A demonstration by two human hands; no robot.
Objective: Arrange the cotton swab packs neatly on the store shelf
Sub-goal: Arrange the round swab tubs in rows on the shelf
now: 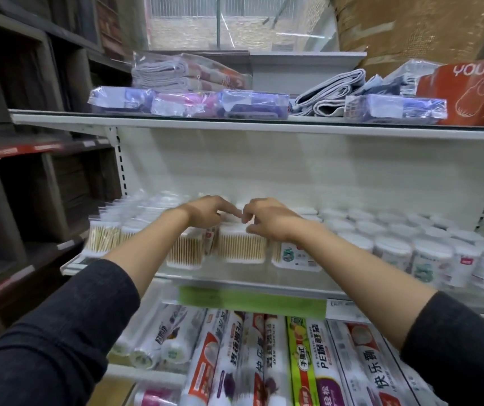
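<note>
Nearest: rolls of printed plastic wrap (264,361) on the lower shelf, lying front to back; not part of the job; above them the white metal middle shelf (234,284) with the clear plastic cotton swab packs (242,244) lined along its front edge, round white-lidded tubs (393,250) to the right; left hand (205,213) and right hand (270,219) both sit on top of the centre packs, fingers loosely curled and slightly spread, index tips nearly meeting; blur hides whether any pack is actually pinched, so can't tell grip; swabs stand upright, long axis vertical, wooden sticks facing the aisle; packs look light, rigid, smooth-walled, likely to slide or tip in a row; judgement: take hold at the side walls low down, not the lid; farthest: top shelf with bagged folded cloths (188,80) and an orange pack (466,92).
</note>
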